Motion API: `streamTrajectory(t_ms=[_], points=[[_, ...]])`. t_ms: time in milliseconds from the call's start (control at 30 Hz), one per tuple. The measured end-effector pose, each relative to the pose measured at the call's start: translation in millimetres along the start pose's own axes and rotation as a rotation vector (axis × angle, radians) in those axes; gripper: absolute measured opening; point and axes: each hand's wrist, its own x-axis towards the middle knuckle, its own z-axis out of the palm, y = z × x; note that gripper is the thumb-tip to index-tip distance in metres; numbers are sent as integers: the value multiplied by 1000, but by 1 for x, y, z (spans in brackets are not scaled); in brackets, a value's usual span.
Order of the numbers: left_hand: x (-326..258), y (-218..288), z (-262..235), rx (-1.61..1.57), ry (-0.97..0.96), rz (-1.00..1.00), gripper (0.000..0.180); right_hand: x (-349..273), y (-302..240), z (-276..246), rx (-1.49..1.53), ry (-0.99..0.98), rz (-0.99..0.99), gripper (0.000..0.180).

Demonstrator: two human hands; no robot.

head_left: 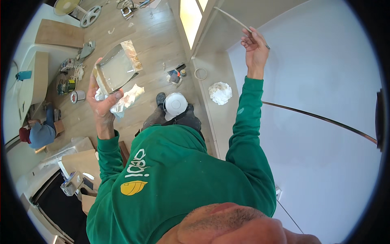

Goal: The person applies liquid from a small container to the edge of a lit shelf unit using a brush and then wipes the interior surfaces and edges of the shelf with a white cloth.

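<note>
Your left hand [106, 101] is curled round the edge of a tray [131, 53], a rag [129, 99] bunched beside it, likely to steady it at your left; your right hand [256, 45] pinches a thin stick [231, 17] near the wall [317, 61], seemingly for control.

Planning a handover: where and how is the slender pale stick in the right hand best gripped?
Probably pinch the slender pale stick along its bare stretch, coming from the picture's upper left: that long, thin part juts clear of the right hand, which covers much of the rest.
</note>
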Motion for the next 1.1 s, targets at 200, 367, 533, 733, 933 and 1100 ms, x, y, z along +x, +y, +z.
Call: streamTrajectory(t_ms=[200, 367, 533, 733, 933, 1100], points=[[-6, 0, 1, 6, 19, -14, 91, -1, 17, -8, -61, 42, 65, 28], [-5, -6, -2, 6, 13, -2, 91, -1, -2, 10, -16, 18, 2, 29], [-5, -6, 2, -19, -17, -11, 91, -5, -18, 18, 73, -14, -67, 30], [-5, -6, 2, -30, -9, -6, 91, -6, 6, 7, 0, 11, 7, 29], [-3, 0, 10, -28, 6, -8, 90, -7, 4, 5, -25, 27, 21, 30], [0, -3, 10, -16, -11, -20, 91, -6, -15, 22, 62, -8, -41, 30]])
